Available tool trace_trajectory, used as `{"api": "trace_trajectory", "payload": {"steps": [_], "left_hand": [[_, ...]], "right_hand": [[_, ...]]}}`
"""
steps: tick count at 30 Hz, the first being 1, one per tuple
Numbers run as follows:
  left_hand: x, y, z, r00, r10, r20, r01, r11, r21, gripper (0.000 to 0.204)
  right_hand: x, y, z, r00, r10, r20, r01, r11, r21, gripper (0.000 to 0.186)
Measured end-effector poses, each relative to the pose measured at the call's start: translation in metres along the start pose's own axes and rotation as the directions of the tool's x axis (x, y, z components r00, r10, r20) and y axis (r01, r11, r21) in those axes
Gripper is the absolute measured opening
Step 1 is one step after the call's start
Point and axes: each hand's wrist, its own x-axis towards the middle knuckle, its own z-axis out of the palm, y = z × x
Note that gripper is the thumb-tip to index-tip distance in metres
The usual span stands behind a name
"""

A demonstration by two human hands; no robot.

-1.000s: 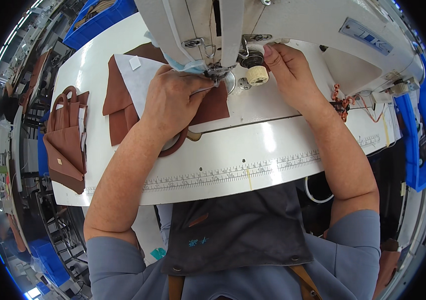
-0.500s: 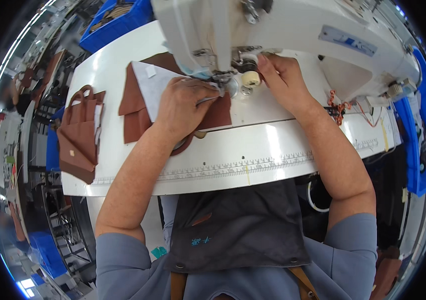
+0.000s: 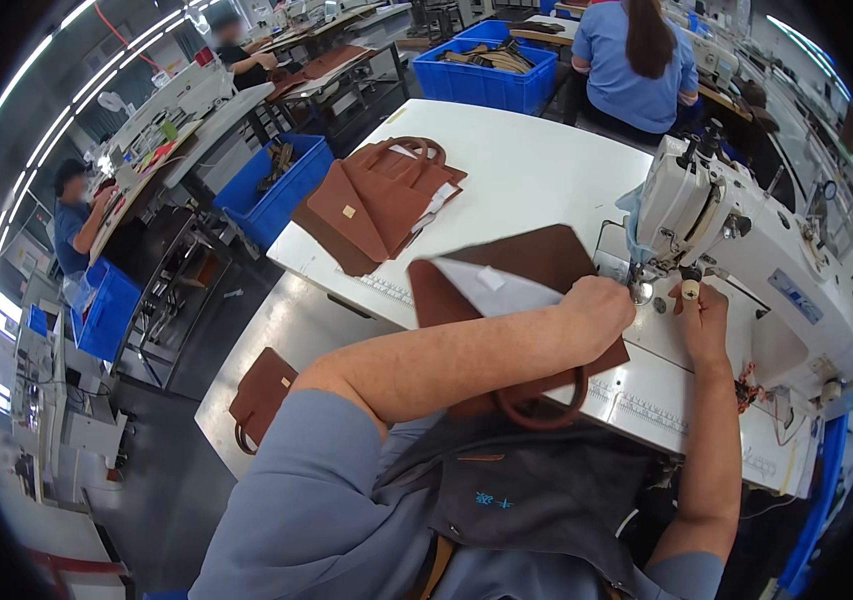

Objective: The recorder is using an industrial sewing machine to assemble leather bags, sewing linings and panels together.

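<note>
While gripping a brown leather bag panel (image 3: 542, 250) near its 3 o'clock edge with a curled left hand (image 3: 595, 315), got a bent right hand (image 3: 707, 322) up at the cream knob (image 3: 690, 290) on the sewing machine (image 3: 685, 205). Can't tell from here if clutching that knob or just touching it, tbh. Got the panel partly on the white table (image 3: 527, 155), 8 to 9 o'clock from the presser foot (image 3: 639, 290), with its handle loop (image 3: 582, 390) at 6 o'clock, by the apron (image 3: 537, 490). Also spotting stacked brown handbags (image 3: 347, 210) at 11 and a blue crate (image 3: 477, 90) just past 12.
</note>
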Motion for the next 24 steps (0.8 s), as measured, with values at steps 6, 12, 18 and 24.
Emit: {"api": "trace_trajectory", "payload": {"steps": [6,12,18,24], "left_hand": [[-0.04,-0.047,-0.051,0.993,-0.018,0.113,0.084,0.786,-0.612,0.022],[-0.122,-0.099,-0.056,0.841,-0.542,0.012,0.106,0.142,-0.984,0.015],[-0.164,-0.107,-0.024,0.454,-0.855,0.25,-0.094,-0.325,-0.941,0.015],[-0.166,-0.087,-0.022,0.305,-0.909,0.283,-0.167,-0.344,-0.924,0.014]], "right_hand": [[-0.003,-0.028,0.0,0.977,0.142,0.159,-0.12,0.982,-0.145,0.035],[-0.015,-0.066,0.011,0.88,-0.014,0.474,-0.163,0.93,0.331,0.031],[-0.04,-0.108,0.037,0.798,0.05,0.601,-0.575,0.363,0.733,0.042],[-0.049,-0.108,0.051,0.778,0.09,0.622,-0.607,0.366,0.706,0.035]]}}
